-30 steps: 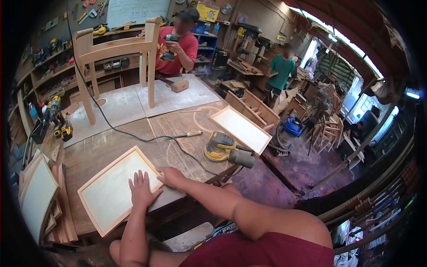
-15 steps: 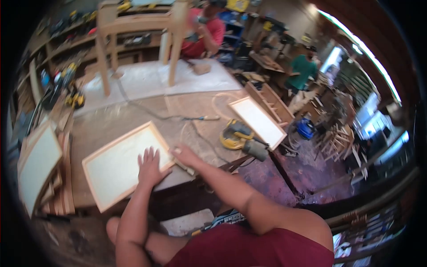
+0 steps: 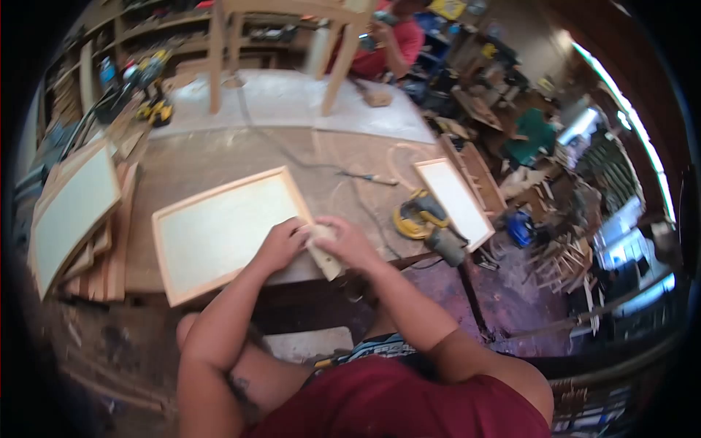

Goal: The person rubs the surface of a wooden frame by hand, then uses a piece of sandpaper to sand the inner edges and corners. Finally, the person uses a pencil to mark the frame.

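A long, dusty wooden workbench (image 3: 219, 157) is loaded with a pale framed wooden panel (image 3: 219, 233), a second framed panel (image 3: 454, 201), a yellow orbital sander (image 3: 420, 219), a wooden-handled screwdriver (image 3: 369, 177) and yellow cordless drills (image 3: 150, 91)

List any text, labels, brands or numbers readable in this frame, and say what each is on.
None can be read.
Yellow sander: no brand mark legible.
Yellow sign on the back wall: blurred.
Print on the person's shirt hem: too small and cut off.
Drills on the bench: no legible marks.
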Motion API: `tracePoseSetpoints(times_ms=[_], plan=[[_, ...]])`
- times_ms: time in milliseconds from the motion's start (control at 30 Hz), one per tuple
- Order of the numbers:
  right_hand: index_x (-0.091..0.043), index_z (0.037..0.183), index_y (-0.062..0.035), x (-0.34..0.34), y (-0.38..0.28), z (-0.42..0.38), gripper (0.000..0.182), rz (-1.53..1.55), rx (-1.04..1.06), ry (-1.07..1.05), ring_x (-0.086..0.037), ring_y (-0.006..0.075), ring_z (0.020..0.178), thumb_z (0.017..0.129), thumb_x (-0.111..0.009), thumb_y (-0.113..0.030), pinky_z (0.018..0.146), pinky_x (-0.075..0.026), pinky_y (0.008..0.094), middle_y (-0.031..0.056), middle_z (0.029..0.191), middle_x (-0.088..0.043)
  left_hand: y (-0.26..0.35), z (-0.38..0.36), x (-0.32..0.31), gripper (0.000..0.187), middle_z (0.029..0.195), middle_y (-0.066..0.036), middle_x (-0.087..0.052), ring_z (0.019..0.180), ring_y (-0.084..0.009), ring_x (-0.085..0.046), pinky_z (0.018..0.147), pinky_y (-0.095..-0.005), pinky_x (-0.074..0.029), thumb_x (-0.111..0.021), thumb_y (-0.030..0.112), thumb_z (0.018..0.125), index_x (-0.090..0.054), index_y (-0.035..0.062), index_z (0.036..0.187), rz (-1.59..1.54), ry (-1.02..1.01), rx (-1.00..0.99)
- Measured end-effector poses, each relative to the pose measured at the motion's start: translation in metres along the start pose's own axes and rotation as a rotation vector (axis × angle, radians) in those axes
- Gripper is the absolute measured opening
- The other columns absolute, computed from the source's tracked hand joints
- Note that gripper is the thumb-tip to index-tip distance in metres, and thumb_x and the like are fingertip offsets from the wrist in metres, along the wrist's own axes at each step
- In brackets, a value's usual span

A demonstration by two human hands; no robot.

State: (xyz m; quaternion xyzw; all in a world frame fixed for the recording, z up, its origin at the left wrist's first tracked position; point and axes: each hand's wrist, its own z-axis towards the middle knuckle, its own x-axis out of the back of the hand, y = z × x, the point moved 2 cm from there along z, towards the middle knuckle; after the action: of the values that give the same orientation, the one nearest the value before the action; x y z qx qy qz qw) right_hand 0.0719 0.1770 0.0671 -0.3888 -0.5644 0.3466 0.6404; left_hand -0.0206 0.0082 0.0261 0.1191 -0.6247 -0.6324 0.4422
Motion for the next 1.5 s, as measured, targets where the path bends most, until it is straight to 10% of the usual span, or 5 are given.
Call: tracePoseSetpoints(times_ms=[333,533,633,767,1500], plan=[[-0.050,0.142,-0.0035,-0.035,0.038,-0.021,0.050,0.732,0.034,-0.127,-0.056,0.0134,0.113,0.098,-0.059,-0.026,0.099,-0.043,0.0302,0.0046,0.124,-0.062,-0.023,0.007,-0.011,0.020,0.078,-0.004,-0.064,0.074,-0.0131,-0.059,0.073,-0.0292,-0.049,-0.054,0.016,0.100,-0.061,0.0009,0.089,-0.423,0.080,0.113],[-0.039,0.149,-0.0002,-0.031,0.030,-0.008,0.054,0.216,-0.070,0.035,-0.050,0.0253,0.129,0.100,-0.051,-0.020,0.109,-0.037,0.0350,0.0171,0.139,-0.055,-0.037,0.005,-0.005,0.022,0.097,-0.012,-0.068,0.093,-0.0212,-0.064,0.089,-0.0349,-0.050,-0.063,0.020,0.095,-0.064,0.0010,0.105,-0.138,0.197,0.035],[-0.034,0.151,0.0025,-0.034,0.064,0.011,0.055,-0.037,0.048,0.219,-0.034,0.0360,0.145,0.099,-0.043,-0.013,0.121,-0.024,0.0396,0.0270,0.152,-0.039,-0.048,-0.008,-0.004,0.066,0.152,-0.026,-0.037,0.144,-0.0428,-0.030,0.119,-0.0532,-0.021,-0.067,0.035,0.090,-0.044,0.0055,0.145,0.576,0.196,0.061],[-0.034,0.150,0.0032,-0.037,0.092,0.042,0.056,-0.274,0.139,0.063,-0.034,0.0372,0.145,0.094,-0.036,-0.001,0.121,-0.023,0.0391,0.0285,0.152,-0.038,-0.046,-0.007,-0.002,0.080,0.162,-0.024,-0.019,0.152,-0.0385,-0.011,0.120,-0.0595,-0.005,-0.053,0.053,0.095,-0.030,0.0050,0.154,0.793,0.171,0.315],[-0.029,0.151,0.0030,-0.052,0.099,0.116,0.061,-0.490,0.247,-0.121,-0.025,0.0398,0.147,0.101,-0.047,-0.026,0.121,-0.022,0.0488,0.0290,0.157,-0.026,-0.032,0.000,-0.001,0.085,0.163,-0.026,-0.014,0.153,-0.0390,-0.007,0.120,-0.0592,-0.003,-0.048,0.055,0.096,-0.022,0.0021,0.156,0.881,-0.006,0.376]])
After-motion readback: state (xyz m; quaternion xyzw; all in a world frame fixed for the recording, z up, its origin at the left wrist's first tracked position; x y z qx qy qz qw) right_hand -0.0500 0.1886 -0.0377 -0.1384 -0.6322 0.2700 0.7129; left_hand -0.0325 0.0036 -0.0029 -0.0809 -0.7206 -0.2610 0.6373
